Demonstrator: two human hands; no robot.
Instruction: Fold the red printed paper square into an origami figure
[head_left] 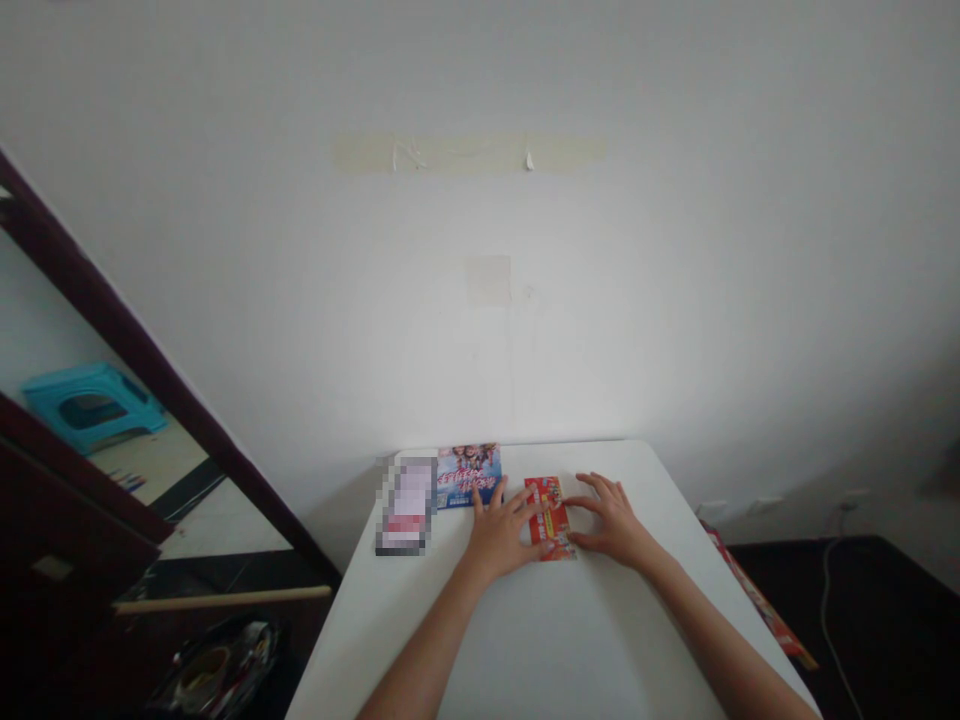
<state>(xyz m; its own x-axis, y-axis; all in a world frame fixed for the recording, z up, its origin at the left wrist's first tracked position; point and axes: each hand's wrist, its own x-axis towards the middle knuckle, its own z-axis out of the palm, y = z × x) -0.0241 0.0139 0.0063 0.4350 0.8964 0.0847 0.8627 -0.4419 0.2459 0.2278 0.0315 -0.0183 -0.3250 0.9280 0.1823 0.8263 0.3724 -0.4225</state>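
A red printed card or packet (550, 520) lies flat on the white table (555, 640). My left hand (501, 530) is spread over its left edge, with the fingers apart and the thumb near its lower part. From the right, my right hand (611, 525) touches or nearly touches the packet's right edge, thumb and fingers apart. Behind my left hand lies a blue printed leaflet (469, 475), its lower right part near my fingertips. I cannot tell whether the red piece is a single card or a packet.
A blurred-out, phone-like object (407, 505) lies left of the leaflet. The wall (570, 380) meets the table's back edge. On the floor at left are a wooden stick (225, 599) and a dark bag (217, 665). A blue stool (94, 405) shows in the mirror-like panel. A cable (825, 600) hangs at right.
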